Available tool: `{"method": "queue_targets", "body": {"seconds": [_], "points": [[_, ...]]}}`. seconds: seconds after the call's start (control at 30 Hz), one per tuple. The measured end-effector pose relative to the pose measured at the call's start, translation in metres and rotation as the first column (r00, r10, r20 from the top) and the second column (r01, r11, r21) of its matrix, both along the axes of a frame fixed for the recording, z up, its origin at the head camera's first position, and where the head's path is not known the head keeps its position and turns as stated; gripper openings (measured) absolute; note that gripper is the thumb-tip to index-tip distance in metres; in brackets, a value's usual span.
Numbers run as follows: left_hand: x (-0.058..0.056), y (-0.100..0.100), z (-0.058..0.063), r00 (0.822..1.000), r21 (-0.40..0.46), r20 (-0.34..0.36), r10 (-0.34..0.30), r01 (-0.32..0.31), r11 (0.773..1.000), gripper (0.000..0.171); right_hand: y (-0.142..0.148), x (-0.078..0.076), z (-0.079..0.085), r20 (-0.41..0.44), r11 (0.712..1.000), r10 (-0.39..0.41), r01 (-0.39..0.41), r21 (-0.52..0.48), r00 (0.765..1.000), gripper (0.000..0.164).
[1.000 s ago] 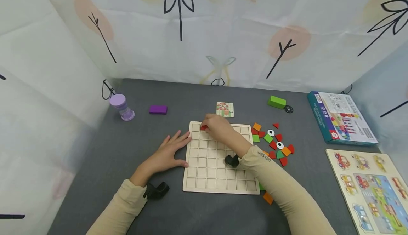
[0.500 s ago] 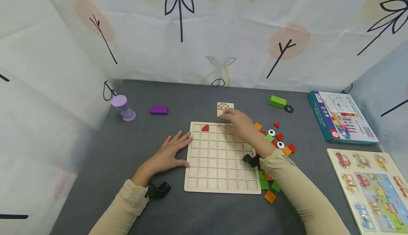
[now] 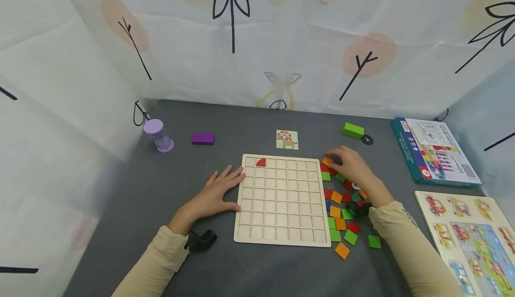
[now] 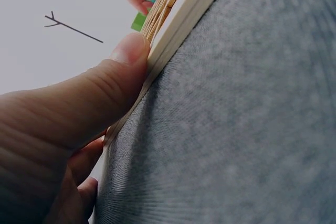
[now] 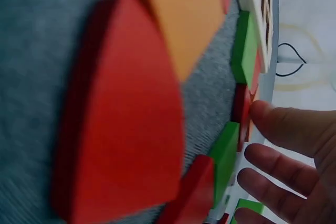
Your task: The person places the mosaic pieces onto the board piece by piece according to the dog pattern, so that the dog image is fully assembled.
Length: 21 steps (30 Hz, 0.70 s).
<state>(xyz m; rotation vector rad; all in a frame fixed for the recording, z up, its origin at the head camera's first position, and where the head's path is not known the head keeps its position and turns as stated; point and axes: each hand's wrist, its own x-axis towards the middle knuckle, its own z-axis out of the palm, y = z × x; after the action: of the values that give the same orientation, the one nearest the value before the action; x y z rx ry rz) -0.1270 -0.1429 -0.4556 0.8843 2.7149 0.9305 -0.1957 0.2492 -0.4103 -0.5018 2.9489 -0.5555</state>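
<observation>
A pale wooden grid board (image 3: 282,206) lies on the grey table, with one red quarter-round tile (image 3: 261,162) in its top row. My left hand (image 3: 217,194) rests at the board's left edge, fingers spread; in the left wrist view the thumb lies along the rim. My right hand (image 3: 354,167) reaches over the loose tiles beyond the board's upper right corner. Its fingertips are right by an orange square tile (image 3: 327,160). In the right wrist view the thumb comes up to a red tile (image 5: 241,111), with the other fingers loosely bent and apart from it.
Several red, green and orange tiles (image 3: 335,212) are scattered along the board's right side. A pattern card (image 3: 287,139) lies behind the board. Farther out are a purple block (image 3: 203,139), sand timer (image 3: 158,135), green block (image 3: 352,130), box (image 3: 434,151) and picture puzzle (image 3: 462,239).
My right hand has let go of the red quarter-round tile in the top row and moved right, off the board, to the loose tiles. The left hand stays at the board's edge.
</observation>
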Motion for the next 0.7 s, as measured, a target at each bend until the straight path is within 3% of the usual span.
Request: {"method": "queue_targets", "body": {"seconds": [0.2, 0.5, 0.6, 0.7], "points": [[0.0, -0.001, 0.002, 1.0, -0.011, 0.009, 0.001, -0.001, 1.0, 0.089, -0.004, -0.001, -0.002, 0.01, 1.0, -0.02, 0.021, -0.018, 1.0, 0.033], [0.0, 0.001, 0.003, 1.0, -0.01, 0.015, -0.002, 0.002, 1.0, 0.088, -0.012, -0.003, 0.004, 0.013, 0.992, -0.094, 0.093, 0.085, 0.995, 0.033], [0.0, 0.002, 0.002, 1.0, -0.012, 0.007, -0.004, 0.004, 1.0, 0.088, -0.02, -0.003, 0.009, -0.008, 0.994, -0.1, 0.101, 0.043, 0.995, 0.037], [0.0, 0.001, 0.001, 1.0, -0.015, -0.001, -0.002, 0.002, 1.0, 0.088, -0.037, -0.003, 0.014, -0.01, 0.999, -0.044, 0.044, -0.032, 0.999, 0.041]]}}
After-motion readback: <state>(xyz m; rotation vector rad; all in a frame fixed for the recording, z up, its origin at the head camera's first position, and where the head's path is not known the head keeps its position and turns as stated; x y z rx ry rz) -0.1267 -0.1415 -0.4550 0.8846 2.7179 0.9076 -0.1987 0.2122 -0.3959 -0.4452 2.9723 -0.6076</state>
